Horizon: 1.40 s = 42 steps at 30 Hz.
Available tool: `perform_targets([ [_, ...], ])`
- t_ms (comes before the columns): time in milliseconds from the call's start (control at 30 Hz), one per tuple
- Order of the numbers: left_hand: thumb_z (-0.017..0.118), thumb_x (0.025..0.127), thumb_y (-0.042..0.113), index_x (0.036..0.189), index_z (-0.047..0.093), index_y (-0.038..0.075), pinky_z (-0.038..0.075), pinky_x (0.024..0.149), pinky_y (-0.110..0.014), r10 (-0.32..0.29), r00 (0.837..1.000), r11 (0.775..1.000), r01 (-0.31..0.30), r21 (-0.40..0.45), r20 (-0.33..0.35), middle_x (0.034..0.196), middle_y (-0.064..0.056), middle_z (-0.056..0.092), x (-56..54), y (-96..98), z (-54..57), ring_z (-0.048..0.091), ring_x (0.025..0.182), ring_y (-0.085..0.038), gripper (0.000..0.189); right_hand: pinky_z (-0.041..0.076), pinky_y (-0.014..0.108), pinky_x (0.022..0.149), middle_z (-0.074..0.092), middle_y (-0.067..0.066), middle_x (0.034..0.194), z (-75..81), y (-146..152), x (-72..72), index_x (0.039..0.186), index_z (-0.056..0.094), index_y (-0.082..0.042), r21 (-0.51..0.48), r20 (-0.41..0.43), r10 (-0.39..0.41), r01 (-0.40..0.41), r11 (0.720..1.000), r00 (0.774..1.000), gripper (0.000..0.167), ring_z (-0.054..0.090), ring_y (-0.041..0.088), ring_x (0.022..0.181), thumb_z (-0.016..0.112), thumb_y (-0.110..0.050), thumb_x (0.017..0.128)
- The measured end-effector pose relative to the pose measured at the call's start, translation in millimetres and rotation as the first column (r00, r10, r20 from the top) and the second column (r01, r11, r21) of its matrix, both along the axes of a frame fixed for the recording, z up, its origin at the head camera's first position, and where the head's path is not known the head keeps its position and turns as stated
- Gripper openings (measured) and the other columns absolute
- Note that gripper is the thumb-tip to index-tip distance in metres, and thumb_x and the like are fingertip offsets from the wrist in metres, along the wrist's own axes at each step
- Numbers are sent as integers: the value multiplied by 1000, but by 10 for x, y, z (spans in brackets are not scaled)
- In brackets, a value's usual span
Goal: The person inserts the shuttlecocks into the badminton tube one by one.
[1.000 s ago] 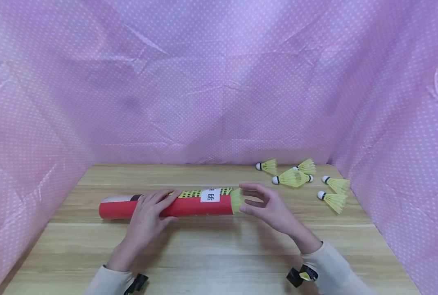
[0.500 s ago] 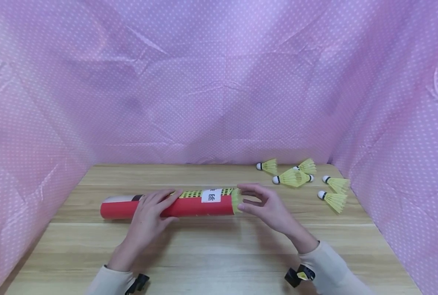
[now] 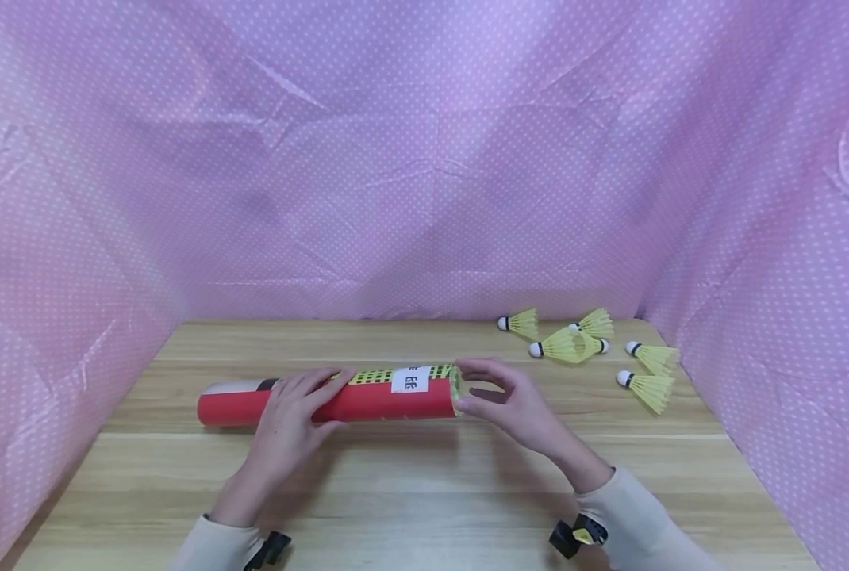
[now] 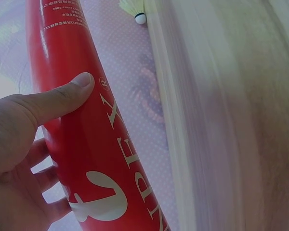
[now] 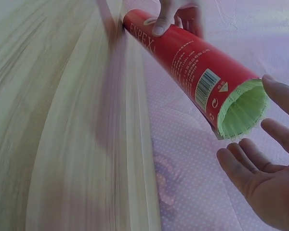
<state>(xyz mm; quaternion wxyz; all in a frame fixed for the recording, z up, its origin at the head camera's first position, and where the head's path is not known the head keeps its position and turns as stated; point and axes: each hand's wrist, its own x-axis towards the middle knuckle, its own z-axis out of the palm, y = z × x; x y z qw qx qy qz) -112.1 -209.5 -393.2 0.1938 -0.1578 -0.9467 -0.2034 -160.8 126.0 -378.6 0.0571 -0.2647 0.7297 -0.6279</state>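
Observation:
A red shuttlecock tube (image 3: 389, 403) with a white label lies sideways over the table. My left hand (image 3: 285, 424) grips it around its left half; in the left wrist view the thumb (image 4: 70, 98) lies across the red tube wall (image 4: 98, 149), the other fingers wrapping behind. A yellow-green shuttlecock skirt (image 5: 244, 109) fills the tube's right mouth, about level with the rim, its cork hidden inside. My right hand (image 3: 520, 406) is at that mouth, fingers spread and gently bent. In the right wrist view, one fingertip (image 5: 269, 79) is right at the rim.
Several loose yellow shuttlecocks with white corks lie at the table's back right, including one shuttlecock (image 3: 517, 323) near the back edge and another shuttlecock (image 3: 646, 388) near the right edge. Pink dotted cloth (image 3: 424, 159) walls the wooden table (image 3: 410, 507) at the back and sides.
The yellow skirt has slid left into the tube, from sticking out past the rim to about level with it. My right hand has moved slightly left with it. The left hand keeps its grip.

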Motion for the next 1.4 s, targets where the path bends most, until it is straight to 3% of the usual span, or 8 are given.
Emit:
perform_targets([
  [133, 98, 63, 15, 145, 57, 25, 36, 103, -55, 0, 1000, 1000, 0, -6, -7, 137, -8, 58, 4, 0, 8, 51, 123, -32, 92, 50, 54, 97, 62, 10, 129, -2, 22, 7, 133, 63, -7, 8, -2, 0, 0, 1000, 1000, 49, 58, 34, 121, 79, -6, 87],
  [267, 98, 63, 16, 144, 58, 24, 36, 103, -56, -5, 1000, 1000, 5, -17, -22, 136, -9, 59, 7, -1, 5, 52, 122, -33, 91, 53, 46, 94, 63, 9, 129, 6, 32, 16, 133, 64, -10, 23, -3, -2, 2, 1000, 1000, 49, 60, 31, 120, 79, -9, 87],
  [600, 98, 62, 15, 144, 58, 25, 36, 103, -57, -5, 1000, 1000, 5, -17, -23, 136, -9, 59, 11, 6, -18, 52, 123, -34, 92, 52, 47, 96, 63, 12, 130, 1, 14, 33, 134, 64, -8, 35, 21, -21, 21, 999, 1000, 49, 59, 33, 121, 80, -9, 87],
  [833, 98, 63, 16, 144, 58, 25, 36, 103, -59, -7, 1000, 1000, 6, -12, -30, 137, -8, 58, 18, 18, -33, 52, 124, -34, 91, 54, 36, 92, 62, 18, 133, 3, -26, 59, 135, 62, -4, 36, 35, -30, 29, 999, 999, 51, 63, 37, 117, 79, -11, 87],
  [1000, 98, 63, 15, 143, 59, 25, 35, 102, -60, -7, 999, 1000, 6, -12, -43, 137, -9, 59, 20, 28, -39, 52, 123, -34, 90, 56, 36, 88, 61, 16, 135, -7, -42, 68, 135, 63, -7, 32, 53, -44, 42, 999, 998, 51, 62, 37, 118, 80, -12, 87],
  [1400, 98, 62, 16, 143, 59, 24, 35, 103, -56, -33, 998, 999, 32, -22, -56, 136, -8, 59, 15, 19, -80, 52, 122, -34, 90, 54, 35, 93, 60, 16, 136, -70, 22, 62, 139, 59, -8, 55, 49, -1, -2, 998, 999, 54, 62, 37, 119, 78, -12, 89],
])
